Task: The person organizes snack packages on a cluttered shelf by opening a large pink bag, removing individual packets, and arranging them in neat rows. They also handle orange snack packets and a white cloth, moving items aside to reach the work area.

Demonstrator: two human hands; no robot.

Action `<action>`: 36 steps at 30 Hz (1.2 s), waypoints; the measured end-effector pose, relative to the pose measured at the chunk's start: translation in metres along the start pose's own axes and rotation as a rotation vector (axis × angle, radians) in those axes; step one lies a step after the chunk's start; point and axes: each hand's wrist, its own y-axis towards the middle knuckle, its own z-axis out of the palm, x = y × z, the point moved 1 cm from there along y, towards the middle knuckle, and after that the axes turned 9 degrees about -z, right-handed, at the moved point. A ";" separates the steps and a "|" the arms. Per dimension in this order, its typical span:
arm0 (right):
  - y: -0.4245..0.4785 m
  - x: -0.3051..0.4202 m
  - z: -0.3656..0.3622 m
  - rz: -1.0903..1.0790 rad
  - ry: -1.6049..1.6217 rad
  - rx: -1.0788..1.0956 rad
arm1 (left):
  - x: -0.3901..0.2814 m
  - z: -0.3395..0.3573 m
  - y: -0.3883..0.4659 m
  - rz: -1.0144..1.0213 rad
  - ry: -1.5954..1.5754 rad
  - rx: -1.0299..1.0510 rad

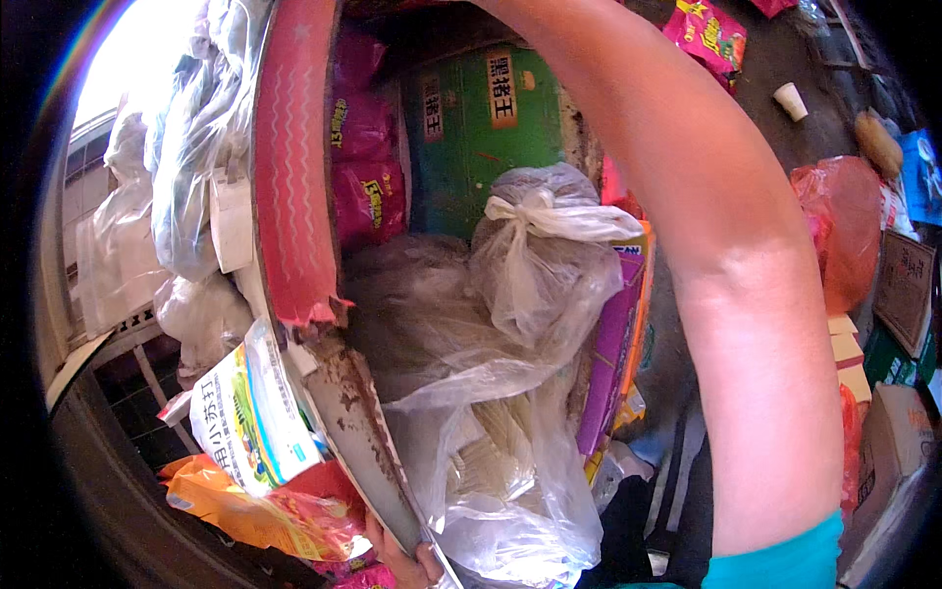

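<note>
My left hand (406, 561) shows at the bottom, its fingers curled around the rusty metal edge of a shelf (372, 442). My right hand is out of view; its bare forearm arches up past the top edge from a teal sleeve. Below the arm's bend, a knotted clear plastic bag (541, 272) lies on the shelf, its contents unclear. Nearer to me is another translucent plastic bag (508, 530) around pale, ridged contents. A green printed carton (478, 140) stands behind the bags. Magenta snack packets (368, 191) line the left side, partly hidden by a torn red strip (298, 162) along the shelf edge.
A white printed packet (254, 412) and an orange packet (265, 508) lie left of the shelf edge. Plastic bags (195, 147) hang at upper left. Purple boxes (611, 361) border the right side. Across the floor are a paper cup (790, 101), a red bag (846, 228) and cartons (894, 449).
</note>
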 end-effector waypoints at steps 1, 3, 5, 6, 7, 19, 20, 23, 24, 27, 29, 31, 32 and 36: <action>-0.001 0.000 0.009 -0.064 -0.103 -0.045 | 0.002 0.001 0.001 0.029 0.030 -0.009; -0.003 -0.004 0.021 -0.187 -0.303 -0.139 | 0.009 0.002 -0.002 0.083 0.097 -0.031; 0.002 -0.012 0.013 -0.128 -0.292 -0.028 | 0.026 0.007 -0.015 -0.137 -0.060 0.003; 0.002 -0.016 0.008 -0.101 -0.292 0.024 | 0.026 0.006 -0.015 -0.178 -0.066 0.012; -0.002 -0.019 0.011 -0.108 -0.265 -0.015 | 0.024 0.004 -0.015 -0.200 -0.059 0.021; -0.134 -0.049 -0.102 -0.344 0.150 -0.403 | 0.029 -0.001 -0.024 -0.261 -0.053 0.040; -0.148 -0.051 -0.109 -0.305 0.146 -0.423 | 0.032 -0.001 -0.025 -0.271 -0.081 0.040; -0.197 -0.052 -0.127 -0.239 0.128 -0.564 | 0.010 0.005 -0.005 0.087 0.127 -0.039; -0.215 -0.048 -0.145 -0.176 0.110 -0.549 | 0.005 0.004 0.003 0.129 0.047 -0.018; -0.272 -0.025 -0.186 -0.065 0.105 -0.600 | 0.004 0.003 0.001 0.249 0.054 -0.137; -0.306 -0.012 -0.205 0.053 0.146 -0.589 | -0.003 0.003 -0.003 0.278 0.014 -0.268; -0.335 -0.004 -0.227 0.152 0.144 -0.625 | 0.013 0.008 0.005 0.290 -0.043 -0.127; -0.346 0.000 -0.236 0.171 0.158 -0.626 | 0.004 0.009 0.005 0.301 0.009 -0.181; -0.394 0.015 -0.276 0.212 0.239 -0.589 | -0.009 0.004 -0.001 0.322 0.090 -0.188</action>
